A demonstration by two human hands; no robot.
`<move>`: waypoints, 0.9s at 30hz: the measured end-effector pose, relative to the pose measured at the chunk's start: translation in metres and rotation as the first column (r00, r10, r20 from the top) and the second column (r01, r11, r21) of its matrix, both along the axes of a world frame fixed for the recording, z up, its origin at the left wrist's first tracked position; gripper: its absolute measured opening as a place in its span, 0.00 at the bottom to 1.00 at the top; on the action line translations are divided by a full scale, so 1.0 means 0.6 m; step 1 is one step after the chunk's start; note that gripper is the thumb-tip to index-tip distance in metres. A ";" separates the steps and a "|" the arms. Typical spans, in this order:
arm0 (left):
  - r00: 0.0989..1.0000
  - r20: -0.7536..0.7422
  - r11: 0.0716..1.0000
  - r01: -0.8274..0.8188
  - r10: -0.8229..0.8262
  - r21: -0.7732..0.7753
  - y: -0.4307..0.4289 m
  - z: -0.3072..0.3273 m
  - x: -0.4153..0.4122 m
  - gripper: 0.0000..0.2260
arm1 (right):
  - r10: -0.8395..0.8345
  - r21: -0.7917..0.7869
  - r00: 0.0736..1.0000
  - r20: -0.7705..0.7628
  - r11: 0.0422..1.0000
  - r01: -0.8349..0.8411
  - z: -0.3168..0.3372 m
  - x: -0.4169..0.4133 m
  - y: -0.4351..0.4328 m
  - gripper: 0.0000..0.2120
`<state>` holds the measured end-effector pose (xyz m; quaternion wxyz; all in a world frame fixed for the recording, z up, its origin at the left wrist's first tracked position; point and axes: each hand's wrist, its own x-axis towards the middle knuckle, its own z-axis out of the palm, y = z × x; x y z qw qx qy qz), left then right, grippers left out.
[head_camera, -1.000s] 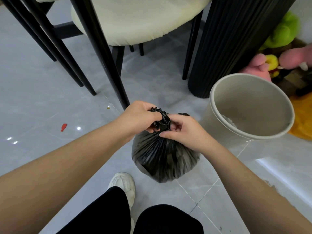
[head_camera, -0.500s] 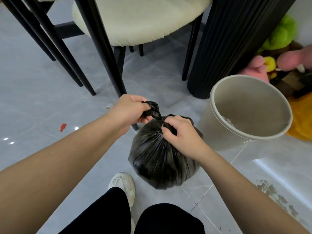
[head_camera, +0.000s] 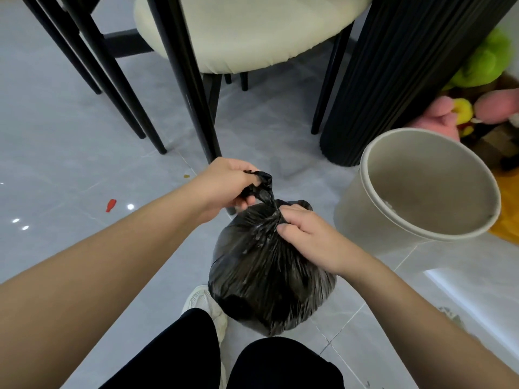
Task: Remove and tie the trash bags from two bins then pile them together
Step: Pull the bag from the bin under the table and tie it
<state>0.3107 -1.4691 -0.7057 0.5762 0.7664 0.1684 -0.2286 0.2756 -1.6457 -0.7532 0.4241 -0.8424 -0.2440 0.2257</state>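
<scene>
A full black trash bag [head_camera: 269,279] hangs in front of my knees, its top twisted into a neck. My left hand [head_camera: 227,183] grips the free twisted end of the bag, pulled up and to the left. My right hand [head_camera: 303,234] pinches the bag's gathered neck just below the twist. To the right on the floor stands a beige bin [head_camera: 373,220], tilted toward me, with no bag in it. A second bin is not in view.
A cream-seated chair [head_camera: 252,32] with black legs stands ahead, and further black chair legs [head_camera: 92,68] at the left. A black ribbed column [head_camera: 398,74] rises behind the bin, with plush toys [head_camera: 486,63] beyond. A small red scrap [head_camera: 110,205] lies on the grey tiles. My white shoe [head_camera: 202,301] is below the bag.
My left hand has drawn the twisted end up and left, away from my right hand, stretching the neck. My right hand has slid down onto the bag's gathered top.
</scene>
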 end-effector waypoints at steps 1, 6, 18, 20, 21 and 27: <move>0.999 0.032 0.999 0.040 -0.039 -0.006 -0.003 0.006 0.000 0.09 | -0.031 0.032 0.998 -0.062 0.999 0.033 0.005 0.000 0.002 0.21; 0.971 0.142 0.978 0.173 -0.190 0.119 -0.024 0.026 -0.004 0.10 | -0.233 -0.108 0.972 -0.031 0.967 0.229 0.014 -0.009 0.035 0.17; 0.995 -0.034 0.994 0.097 -0.096 0.045 -0.001 -0.002 -0.003 0.09 | 0.096 -0.326 0.866 0.491 0.942 0.081 0.017 -0.026 -0.016 0.14; 0.987 -0.097 0.991 0.129 -0.127 0.016 -0.001 -0.007 -0.001 0.09 | 0.139 -0.328 0.730 0.669 0.937 0.122 0.027 -0.034 -0.022 0.13; 0.981 -0.128 0.989 0.147 -0.145 0.004 -0.001 -0.010 -0.001 0.10 | 0.164 -0.322 0.674 0.720 0.940 0.116 0.029 -0.036 -0.024 0.12; 0.917 -0.272 0.955 0.293 -0.292 -0.037 -0.015 -0.013 0.006 0.09 | 0.347 -0.363 0.564 0.749 0.928 -0.089 0.030 -0.033 -0.039 0.10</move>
